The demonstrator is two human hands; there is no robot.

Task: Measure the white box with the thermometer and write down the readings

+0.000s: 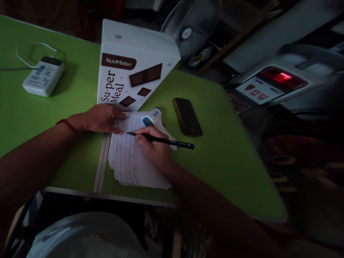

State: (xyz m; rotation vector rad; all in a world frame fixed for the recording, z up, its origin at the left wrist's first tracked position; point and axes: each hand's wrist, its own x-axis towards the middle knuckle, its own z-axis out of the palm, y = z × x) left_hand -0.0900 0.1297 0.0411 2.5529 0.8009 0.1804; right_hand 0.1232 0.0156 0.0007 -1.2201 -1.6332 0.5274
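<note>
A stack of white paper sheets (127,161), its top one covered with rows of small writing on the left, lies on the green table (220,168). Flat near the upper left of the sheets is my left hand (103,118), thumb and fingers apart, pressing on the paper. My right hand (154,145) grips a black pen (174,142), whose tip touches or nearly touches the page close to my left thumb. Just beyond that hand lies a white and blue infrared thermometer (152,116), partly hidden by the fingers.
A white NutriMotion box (134,64) stands right behind the paper. To the right lies a dark phone (187,116). A white device with a cable (44,76) sits at the left. Beyond the table are a fan (188,30) and a machine with a red display (282,77).
</note>
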